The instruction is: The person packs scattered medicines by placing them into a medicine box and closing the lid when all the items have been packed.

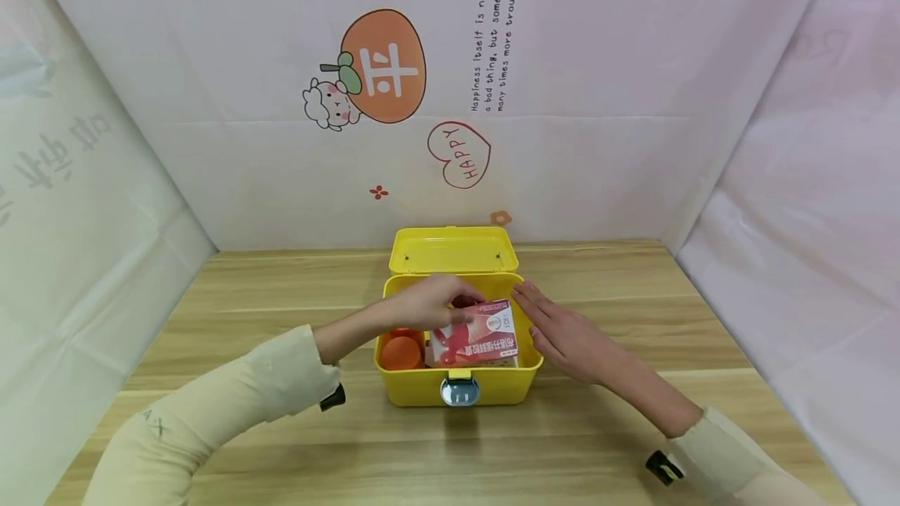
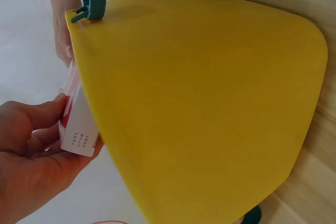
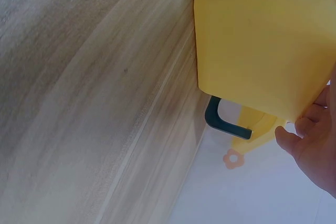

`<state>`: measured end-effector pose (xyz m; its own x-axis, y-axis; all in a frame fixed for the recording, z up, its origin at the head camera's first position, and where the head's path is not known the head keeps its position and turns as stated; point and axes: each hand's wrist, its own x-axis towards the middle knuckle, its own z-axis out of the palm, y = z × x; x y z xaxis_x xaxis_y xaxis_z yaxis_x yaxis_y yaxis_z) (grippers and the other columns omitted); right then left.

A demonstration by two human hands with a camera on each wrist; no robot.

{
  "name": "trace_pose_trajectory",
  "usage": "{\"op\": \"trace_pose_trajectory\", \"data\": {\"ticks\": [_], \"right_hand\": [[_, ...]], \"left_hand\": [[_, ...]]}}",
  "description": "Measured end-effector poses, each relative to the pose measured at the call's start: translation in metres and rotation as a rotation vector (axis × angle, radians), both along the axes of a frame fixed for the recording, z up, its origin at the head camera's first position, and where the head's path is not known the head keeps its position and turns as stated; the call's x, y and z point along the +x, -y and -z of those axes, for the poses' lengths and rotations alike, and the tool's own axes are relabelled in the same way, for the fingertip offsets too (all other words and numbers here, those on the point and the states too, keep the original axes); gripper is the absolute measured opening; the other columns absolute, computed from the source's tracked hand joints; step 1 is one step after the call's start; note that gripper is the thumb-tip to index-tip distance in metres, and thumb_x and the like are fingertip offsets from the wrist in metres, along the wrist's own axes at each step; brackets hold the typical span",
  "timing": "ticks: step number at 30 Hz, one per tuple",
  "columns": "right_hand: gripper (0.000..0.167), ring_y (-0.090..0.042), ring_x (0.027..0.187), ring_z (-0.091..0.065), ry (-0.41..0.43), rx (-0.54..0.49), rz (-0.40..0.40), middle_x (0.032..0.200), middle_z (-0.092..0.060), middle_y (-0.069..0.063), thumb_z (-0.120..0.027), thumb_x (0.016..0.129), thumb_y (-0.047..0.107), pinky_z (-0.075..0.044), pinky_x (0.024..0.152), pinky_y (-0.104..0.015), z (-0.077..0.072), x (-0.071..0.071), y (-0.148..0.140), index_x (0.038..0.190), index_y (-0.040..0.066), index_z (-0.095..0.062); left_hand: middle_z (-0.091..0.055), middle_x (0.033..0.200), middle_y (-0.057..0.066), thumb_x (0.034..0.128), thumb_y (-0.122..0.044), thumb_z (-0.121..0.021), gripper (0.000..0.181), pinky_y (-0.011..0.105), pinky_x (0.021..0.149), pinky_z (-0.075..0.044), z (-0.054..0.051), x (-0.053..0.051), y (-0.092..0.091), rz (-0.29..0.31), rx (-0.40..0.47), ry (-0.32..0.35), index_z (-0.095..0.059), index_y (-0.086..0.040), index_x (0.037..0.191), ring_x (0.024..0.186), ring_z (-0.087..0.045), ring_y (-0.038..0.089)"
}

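Note:
A yellow storage box [image 1: 415,390] stands on the table with its lid [image 1: 453,250] tipped back. My left hand [image 1: 429,303] pinches a pink and white medicine box [image 1: 485,342] between thumb and fingers, at the mouth of the storage box. Seen from the left wrist, the thumb presses one face of the medicine box [image 2: 79,129] near its white end. My right hand [image 1: 573,338] lies along the right rim of the storage box, fingers extended. In the right wrist view, the fingertips of the right hand [image 3: 315,140] are at the rim.
An orange round-topped item [image 1: 401,353] sits inside the storage box on the left. A grey-blue latch [image 1: 460,391] hangs at its front. A dark green handle [image 3: 228,127] shows in the right wrist view. Printed cloth walls [image 1: 562,178] enclose the wooden table [image 1: 295,287].

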<state>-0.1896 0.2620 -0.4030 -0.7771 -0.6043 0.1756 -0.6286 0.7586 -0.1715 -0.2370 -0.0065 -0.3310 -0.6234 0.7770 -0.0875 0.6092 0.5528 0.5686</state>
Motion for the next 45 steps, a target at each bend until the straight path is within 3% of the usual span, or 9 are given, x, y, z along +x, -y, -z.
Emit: {"op": "trace_pose_trajectory", "data": {"ticks": [11, 23, 30, 34, 40, 45], "right_hand": [[0.057, -0.031, 0.151, -0.028, 0.002, -0.01, 0.004, 0.165, -0.024, -0.012, -0.043, 0.105, 0.022, -0.043, 0.11, -0.048, 0.0, 0.001, -0.001, 0.158, 0.006, -0.026], [0.057, -0.03, 0.152, -0.027, 0.028, -0.025, 0.009, 0.166, -0.023, -0.01, -0.041, 0.106, 0.024, -0.042, 0.111, -0.048, -0.001, 0.001, 0.0, 0.158, 0.007, -0.025], [0.057, -0.03, 0.151, -0.028, 0.029, -0.028, 0.008, 0.166, -0.024, -0.01, -0.041, 0.106, 0.025, -0.042, 0.112, -0.048, -0.001, 0.002, 0.0, 0.158, 0.007, -0.025], [0.057, -0.03, 0.151, -0.029, 0.023, -0.024, 0.004, 0.166, -0.023, -0.011, -0.041, 0.106, 0.024, -0.042, 0.111, -0.048, -0.001, 0.002, 0.0, 0.158, 0.007, -0.025], [0.056, -0.03, 0.151, -0.028, 0.038, -0.027, 0.019, 0.166, -0.023, -0.01, -0.04, 0.107, 0.025, -0.041, 0.112, -0.048, 0.0, 0.002, 0.0, 0.158, 0.007, -0.025], [0.057, -0.03, 0.151, -0.029, 0.054, -0.027, 0.034, 0.166, -0.022, -0.01, -0.04, 0.107, 0.026, -0.042, 0.111, -0.049, -0.003, 0.004, 0.001, 0.158, 0.008, -0.025]], "left_hand": [[-0.072, 0.115, 0.006, 0.0961, -0.011, -0.065, 0.03, 0.03, 0.095, -0.054, -0.005, -0.004, -0.012, 0.056, -0.07, 0.012, -0.067, -0.006, 0.126, 0.095, -0.063, 0.014], [-0.074, 0.112, 0.003, 0.0958, -0.012, -0.065, 0.027, 0.026, 0.095, -0.053, 0.004, -0.002, -0.021, 0.116, -0.169, -0.026, -0.07, -0.008, 0.122, 0.094, -0.064, 0.011], [-0.07, 0.094, -0.003, 0.0967, -0.009, -0.063, 0.02, 0.017, 0.072, -0.052, 0.015, -0.001, -0.024, 0.135, -0.232, -0.016, -0.072, -0.01, 0.115, 0.079, -0.059, 0.011], [-0.065, 0.088, -0.003, 0.098, -0.01, -0.061, 0.016, 0.016, 0.066, -0.047, 0.022, -0.002, -0.024, 0.145, -0.273, -0.019, -0.072, -0.01, 0.11, 0.075, -0.056, 0.011], [-0.067, 0.094, 0.001, 0.1001, -0.014, -0.059, 0.018, 0.019, 0.07, -0.045, 0.029, -0.002, -0.022, 0.195, -0.296, -0.061, -0.069, -0.006, 0.112, 0.076, -0.054, 0.012], [-0.07, 0.122, 0.008, 0.0996, -0.016, -0.06, 0.032, 0.023, 0.088, -0.055, 0.021, -0.001, -0.013, 0.152, -0.221, -0.071, -0.063, -0.005, 0.13, 0.103, -0.066, 0.016]]}}
